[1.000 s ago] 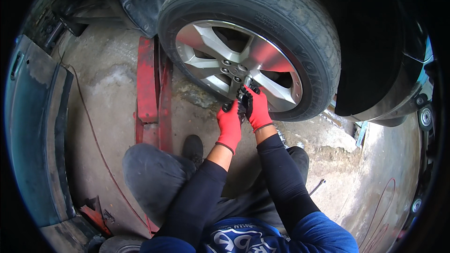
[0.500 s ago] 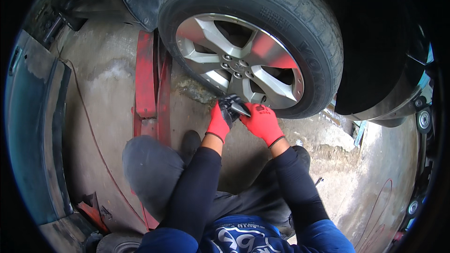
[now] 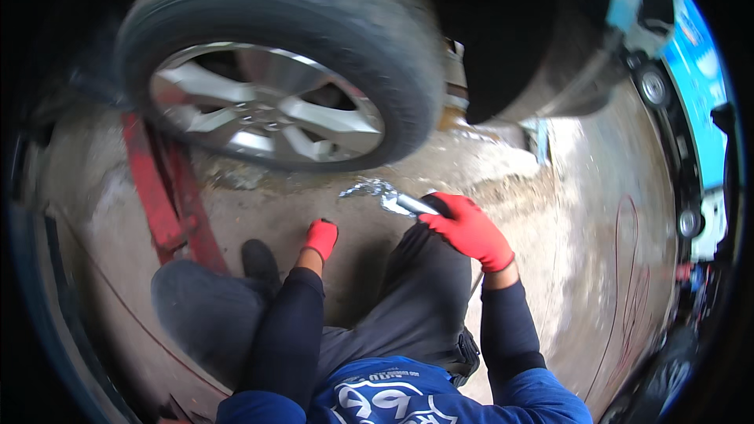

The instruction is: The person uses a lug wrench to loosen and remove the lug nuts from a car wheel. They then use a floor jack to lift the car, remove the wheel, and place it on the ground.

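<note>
My right hand (image 3: 470, 234), in a red glove with black on the palm side, is wrapped round a silver, tube-like metal tool (image 3: 414, 204). Its far end is a smear of bright reflections, so the exact kind does not show. My left hand (image 3: 321, 239), gloved in red, hangs lower and to the left, apart from the tool, its fingers hidden from view. Ahead of both hands stands a car wheel, with a black tyre (image 3: 314, 27) and a silver spoked rim (image 3: 271, 106). The lug nuts at its hub are blurred.
A red metal jack or lift arm (image 3: 161, 196) lies on the concrete floor left of the wheel. Dark car bodywork (image 3: 542, 55) overhangs at right. A thin red hose (image 3: 616, 290) curls on the floor. A blue vehicle (image 3: 699, 86) stands at the far right.
My hands, together near the rim before, have parted. The right has moved right with the silver tool, the left toward me. The view has swung right, so the wheel sits further left.
</note>
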`<state>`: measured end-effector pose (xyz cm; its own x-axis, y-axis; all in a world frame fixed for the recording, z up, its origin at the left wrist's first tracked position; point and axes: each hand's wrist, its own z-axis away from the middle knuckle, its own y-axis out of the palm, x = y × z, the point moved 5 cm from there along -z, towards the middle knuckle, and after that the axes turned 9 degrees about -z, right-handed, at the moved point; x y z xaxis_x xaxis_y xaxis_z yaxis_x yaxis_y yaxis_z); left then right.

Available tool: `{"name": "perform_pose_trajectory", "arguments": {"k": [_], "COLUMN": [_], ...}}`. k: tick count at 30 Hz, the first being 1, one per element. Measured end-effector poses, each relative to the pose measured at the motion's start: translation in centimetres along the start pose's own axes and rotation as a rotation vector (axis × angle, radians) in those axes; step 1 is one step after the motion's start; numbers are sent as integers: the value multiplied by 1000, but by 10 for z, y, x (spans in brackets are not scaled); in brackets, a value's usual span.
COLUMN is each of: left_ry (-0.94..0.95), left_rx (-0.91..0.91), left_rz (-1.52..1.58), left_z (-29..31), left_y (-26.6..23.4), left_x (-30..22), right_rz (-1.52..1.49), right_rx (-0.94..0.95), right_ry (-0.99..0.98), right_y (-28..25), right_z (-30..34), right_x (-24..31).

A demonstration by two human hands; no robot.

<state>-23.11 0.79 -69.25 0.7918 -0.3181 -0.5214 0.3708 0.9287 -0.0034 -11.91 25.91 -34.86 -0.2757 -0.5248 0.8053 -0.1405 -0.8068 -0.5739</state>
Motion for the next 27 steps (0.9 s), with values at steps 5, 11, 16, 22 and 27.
{"name": "perform_pose_trajectory", "arguments": {"k": [5,11,16,22,27], "left_ry": [-74,-79,-40,277,631], "left_rx": [281,709,617,292,-445], "left_rz": [-289,-31,-102,-1144,-1453], "left_z": [14,26,15,68,238], "left_y": [139,266,197,5,-148], "left_x": [67,115,94,-123,-268], "right_rz": [-788,-900,-938,-1415,-1330], "right_rx": [-470,-733,-616,-4,268], "right_ry": [257,264,387,441,379], "right_y": [-83,-97,-61,82,227], "right_z": [78,129,109,17,-83], "right_x": [-94,-143,-143,-77,30]}}
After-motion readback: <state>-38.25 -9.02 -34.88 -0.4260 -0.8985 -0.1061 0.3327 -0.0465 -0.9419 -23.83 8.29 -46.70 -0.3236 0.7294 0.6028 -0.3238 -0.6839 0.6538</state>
